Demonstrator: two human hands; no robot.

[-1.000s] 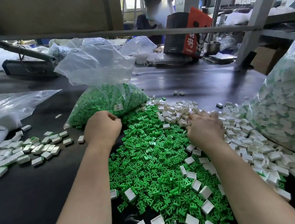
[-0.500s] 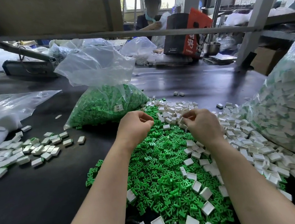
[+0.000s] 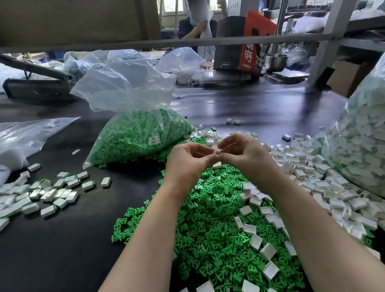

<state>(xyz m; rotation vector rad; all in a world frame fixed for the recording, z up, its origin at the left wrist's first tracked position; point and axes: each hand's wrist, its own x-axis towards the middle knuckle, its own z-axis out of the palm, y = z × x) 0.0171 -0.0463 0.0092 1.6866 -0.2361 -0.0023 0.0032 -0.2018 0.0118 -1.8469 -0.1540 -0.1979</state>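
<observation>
My left hand point(image 3: 189, 161) and my right hand point(image 3: 243, 154) are raised together above the heap, fingertips meeting. Between them they pinch a small white piece point(image 3: 215, 150); what else the fingers hold is hidden. Below lies a heap of small green plastic inserts point(image 3: 208, 226) on the black table point(image 3: 46, 263). Loose white rectangular caps point(image 3: 311, 182) spread to the right of the green heap. A separate group of white caps with green inside point(image 3: 33, 197) lies at the left.
A clear bag of green inserts point(image 3: 137, 136) stands behind my hands. A large bag of white caps point(image 3: 377, 141) fills the right edge. Crumpled plastic point(image 3: 12, 143) lies at the far left. A person sits across the table behind a black-and-red box point(image 3: 245, 48).
Both hands rose from the heap and came together at the centre. The left moved right from the pile's left edge; the right lifted off the white caps, and they now pinch a piece together.
</observation>
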